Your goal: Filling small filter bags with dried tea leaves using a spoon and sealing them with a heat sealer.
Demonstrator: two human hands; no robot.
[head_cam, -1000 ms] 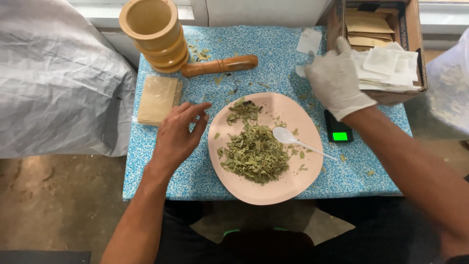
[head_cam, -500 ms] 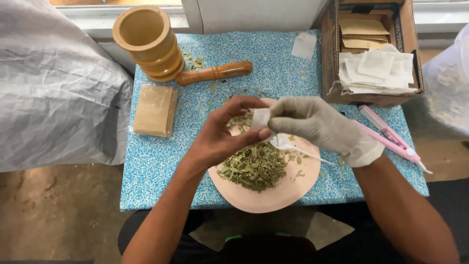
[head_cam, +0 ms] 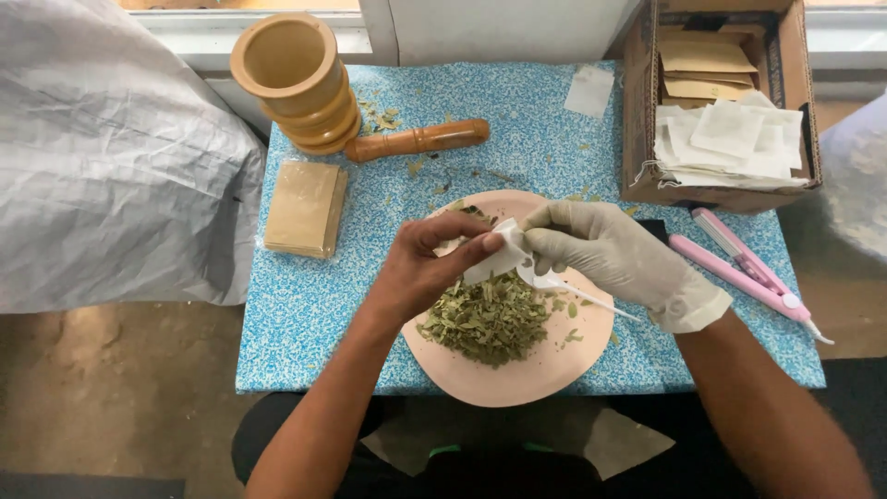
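Both hands meet above a pink plate that carries a heap of dried green leaves. My bare left hand pinches one edge of a small white paper sachet. My right hand, in a pale glove, grips the sachet's other edge. A white plastic spoon lies on the plate just under the gloved fingers; whether those fingers touch it is not clear.
On the blue speckled table stand a wooden mortar, a wooden pestle and a stack of tan sachets. A cardboard box of white and tan sachets sits back right, a pink heat-sealing clamp beside it. Grey sheeting lies left.
A second ago my right hand was reaching into the cardboard box and my left rested by the plate. Now both hands hold a white sachet over the leaves.
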